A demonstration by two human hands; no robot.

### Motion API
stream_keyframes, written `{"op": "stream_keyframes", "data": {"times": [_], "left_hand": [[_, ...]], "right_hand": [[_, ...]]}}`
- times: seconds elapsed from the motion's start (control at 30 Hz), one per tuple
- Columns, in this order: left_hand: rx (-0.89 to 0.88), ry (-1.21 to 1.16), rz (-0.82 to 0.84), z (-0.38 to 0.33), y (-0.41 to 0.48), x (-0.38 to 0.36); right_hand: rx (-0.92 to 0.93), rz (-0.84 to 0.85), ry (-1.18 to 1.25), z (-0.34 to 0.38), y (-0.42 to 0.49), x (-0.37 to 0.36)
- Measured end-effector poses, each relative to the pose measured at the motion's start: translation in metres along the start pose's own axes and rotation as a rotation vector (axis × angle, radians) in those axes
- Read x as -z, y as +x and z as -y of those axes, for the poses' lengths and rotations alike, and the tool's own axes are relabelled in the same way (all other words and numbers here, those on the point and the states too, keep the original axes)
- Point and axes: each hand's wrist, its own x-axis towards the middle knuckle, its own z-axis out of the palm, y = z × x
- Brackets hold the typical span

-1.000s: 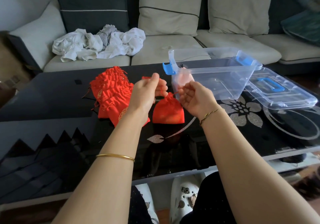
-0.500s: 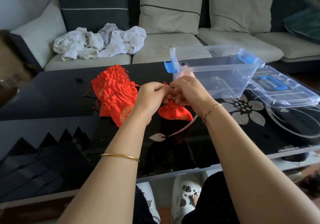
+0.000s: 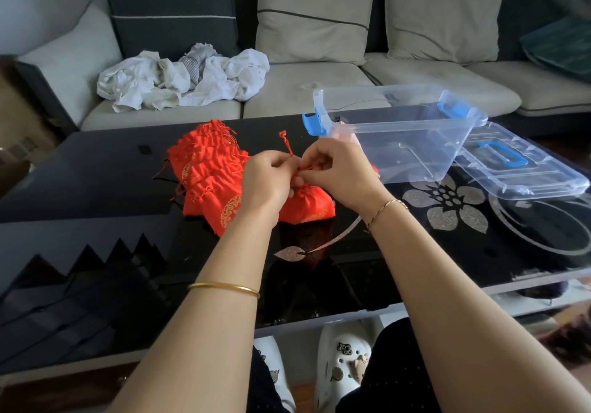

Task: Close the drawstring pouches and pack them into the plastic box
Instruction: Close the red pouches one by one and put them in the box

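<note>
While the left hand [image 3: 268, 179] and right hand [image 3: 339, 172] each pinch the cords [image 3: 287, 145] of one red pouch [image 3: 308, 209] on the surface [image 3: 96, 169], its neck gathered, the heap of pouches [image 3: 204, 169] beside it waits. The plastic box [image 3: 399, 137] nearby looks unfilled, so most remains.

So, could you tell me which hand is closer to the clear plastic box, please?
Right. The right hand sits by the blue-latched corner of the plastic box; the left hand is farther left, beside the pouch pile. Both pinch the drawstring of one pouch.
</note>
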Motion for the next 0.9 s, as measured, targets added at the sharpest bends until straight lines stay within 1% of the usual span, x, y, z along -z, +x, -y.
{"op": "stream_keyframes", "data": {"times": [0.13, 0.17, 0.23, 0.3, 0.4, 0.43, 0.5, 0.57, 0.7, 0.77, 0.9], "left_hand": [[0.062, -0.132, -0.016, -0.004, 0.002, 0.002], [0.073, -0.181, -0.013, -0.006, 0.002, 0.003], [0.067, -0.194, -0.007, -0.008, 0.002, 0.004], [-0.02, -0.042, -0.015, -0.009, 0.0, 0.006], [-0.273, 0.26, -0.032, -0.011, -0.005, 0.006], [-0.351, 0.355, -0.04, -0.011, -0.006, 0.005], [-0.451, 0.482, -0.07, -0.008, -0.004, 0.003], [-0.486, 0.533, -0.101, -0.004, -0.002, 0.001], [-0.494, 0.556, -0.106, 0.0, 0.0, 0.001], [-0.504, 0.563, -0.101, 0.0, 0.0, 0.001], [-0.513, 0.566, -0.076, 0.001, 0.002, 0.001]], "right_hand": [[0.067, -0.012, -0.169, -0.001, 0.001, -0.003], [0.045, -0.007, -0.164, -0.001, 0.002, -0.003], [-0.061, 0.002, -0.048, 0.0, 0.002, -0.002], [-0.215, 0.028, 0.124, -0.001, 0.001, -0.001], [-0.446, 0.074, 0.416, -0.003, -0.001, 0.001], [-0.5, 0.082, 0.495, -0.003, -0.001, 0.001], [-0.572, 0.09, 0.614, -0.003, 0.0, 0.002], [-0.62, 0.108, 0.714, -0.002, 0.001, 0.004], [-0.685, 0.18, 0.851, -0.004, 0.001, 0.007], [-0.691, 0.208, 0.885, -0.005, 0.0, 0.008], [-0.655, 0.243, 0.87, -0.007, -0.001, 0.01]]}}
